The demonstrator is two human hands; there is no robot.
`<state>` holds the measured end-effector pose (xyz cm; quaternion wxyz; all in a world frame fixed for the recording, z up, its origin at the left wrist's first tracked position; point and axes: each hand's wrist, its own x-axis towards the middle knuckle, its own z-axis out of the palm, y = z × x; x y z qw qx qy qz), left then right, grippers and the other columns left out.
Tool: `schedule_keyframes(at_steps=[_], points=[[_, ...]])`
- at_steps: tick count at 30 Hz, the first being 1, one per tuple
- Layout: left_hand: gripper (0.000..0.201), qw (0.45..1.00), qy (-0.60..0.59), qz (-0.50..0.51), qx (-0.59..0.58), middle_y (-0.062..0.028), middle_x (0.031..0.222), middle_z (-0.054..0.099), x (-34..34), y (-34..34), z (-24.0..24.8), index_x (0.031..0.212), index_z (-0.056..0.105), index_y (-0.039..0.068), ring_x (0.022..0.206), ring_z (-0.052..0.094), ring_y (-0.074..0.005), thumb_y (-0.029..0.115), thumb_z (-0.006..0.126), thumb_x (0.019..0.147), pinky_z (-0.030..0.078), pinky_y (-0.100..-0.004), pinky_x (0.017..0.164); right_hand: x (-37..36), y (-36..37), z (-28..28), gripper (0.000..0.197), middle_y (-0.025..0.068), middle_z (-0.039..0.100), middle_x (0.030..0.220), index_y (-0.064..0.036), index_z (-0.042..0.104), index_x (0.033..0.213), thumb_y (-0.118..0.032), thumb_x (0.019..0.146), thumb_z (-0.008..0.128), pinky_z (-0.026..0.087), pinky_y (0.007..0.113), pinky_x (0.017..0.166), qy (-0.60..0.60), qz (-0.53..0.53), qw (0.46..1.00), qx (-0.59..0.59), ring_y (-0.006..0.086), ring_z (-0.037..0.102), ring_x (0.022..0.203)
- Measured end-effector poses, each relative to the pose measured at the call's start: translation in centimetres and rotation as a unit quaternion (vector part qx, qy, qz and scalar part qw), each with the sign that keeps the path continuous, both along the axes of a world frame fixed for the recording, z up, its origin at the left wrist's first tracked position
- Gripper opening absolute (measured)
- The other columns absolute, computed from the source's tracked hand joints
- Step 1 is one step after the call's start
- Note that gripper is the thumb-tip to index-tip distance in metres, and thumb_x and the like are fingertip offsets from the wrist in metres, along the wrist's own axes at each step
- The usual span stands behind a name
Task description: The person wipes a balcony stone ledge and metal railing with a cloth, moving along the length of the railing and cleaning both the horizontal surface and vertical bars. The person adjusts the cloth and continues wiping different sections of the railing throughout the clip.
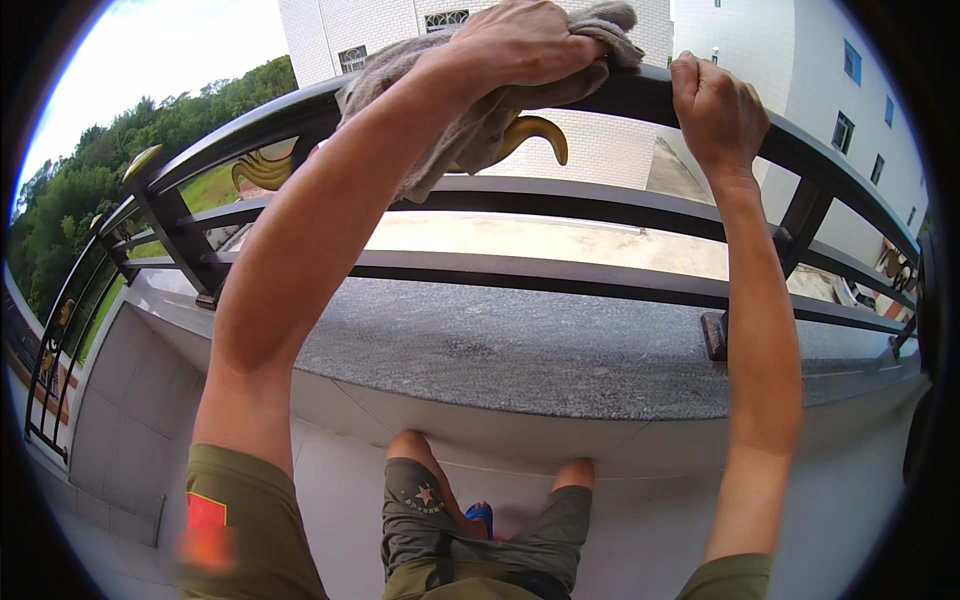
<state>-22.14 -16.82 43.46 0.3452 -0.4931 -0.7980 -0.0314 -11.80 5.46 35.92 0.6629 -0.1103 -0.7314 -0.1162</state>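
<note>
Our left arm (pixel 330 220), bare below its olive sleeve (pixel 245 500), comes nearest to the camera and crosses toward the black metal top rail (pixel 640 98); at its end our left hand (pixel 520 45) is bent around a grey cloth (pixel 440 140), which lies over this rail, with one bunched end sticking out beyond the hand and the larger part hanging down on our side; we judge that the hand sits on top so that the cloth is pressed to the curved metal and does not slip. Our right hand (pixel 718 115) is clenched directly round the same rail, without cloth, near a supporting post (pixel 803 215); probably this grip steadies our body, because the granite ledge (pixel 520 350) and the low wall (pixel 510 435) keep our knees (pixel 405 445) back and make both arms stretch; behind the cloth, a golden scroll ornament (pixel 555 135) is partly covered, so its whole shape we cannot tell.
</note>
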Motion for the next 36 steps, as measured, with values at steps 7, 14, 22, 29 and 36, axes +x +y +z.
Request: schedule_keyframes(at_steps=[7,14,22,29,36], points=[[0.036,0.936,-0.241,-0.217,0.134,-0.0182,0.09,0.078,2.6,2.9,1.2,0.118,0.076,-0.003,0.085,0.075,-0.0285,0.023,0.071,0.093,0.058,-0.0401,0.083,1.3,1.1,0.3,0.055,0.0161,0.077,0.079,-0.0073,0.078,0.081,-0.039,0.111,0.047,0.061,0.049,0.074,-0.007,0.017,0.999,0.051,0.038,0.076,0.074],[0.042,0.976,-0.074,-0.152,0.136,-0.0183,0.118,0.078,-8.9,-12.6,-1.2,0.143,0.063,-0.004,0.109,0.07,-0.0167,0.017,0.06,0.107,0.053,-0.0353,0.103,1.4,1.8,-0.3,0.057,0.0101,0.073,0.065,-0.0101,0.075,0.072,-0.04,0.113,0.049,0.06,0.045,0.073,-0.022,0.05,0.996,0.066,0.028,0.072,0.059],[0.042,0.951,-0.103,0.158,0.245,-0.017,0.125,0.076,-24.1,-34.4,-7.0,0.142,0.067,0.003,0.116,0.07,-0.0231,0.027,0.052,0.112,0.052,-0.039,0.107,0.9,-1.2,0.4,0.042,0.0226,0.075,0.075,0.0006,0.076,0.075,-0.024,0.102,0.056,0.059,0.05,0.082,0.005,0.038,0.999,0.017,0.0393,0.075,0.072],[0.042,0.978,-0.052,0.031,0.2,-0.0163,0.132,0.073,-17.1,-23.3,-8.0,0.141,0.067,0.005,0.123,0.067,-0.0265,0.03,0.049,0.112,0.049,-0.042,0.112,0.5,-1.4,0.4,0.041,0.0212,0.076,0.076,-0.0019,0.077,0.073,-0.024,0.101,0.057,0.059,0.051,0.079,0.027,0.043,0.999,0.008,0.0393,0.075,0.072],[0.043,0.958,0.009,-0.236,0.164,-0.0157,0.139,0.069,-1.3,-4.5,-6.2,0.14,0.068,0.007,0.13,0.063,-0.03,0.033,0.047,0.113,0.046,-0.045,0.116,1.0,-1.3,0.9,0.03,0.0229,0.077,0.089,-0.0007,0.08,0.093,-0.026,0.094,0.064,0.058,0.05,0.09,-0.058,0.062,0.995,-0.053,0.0399,0.076,0.086]])
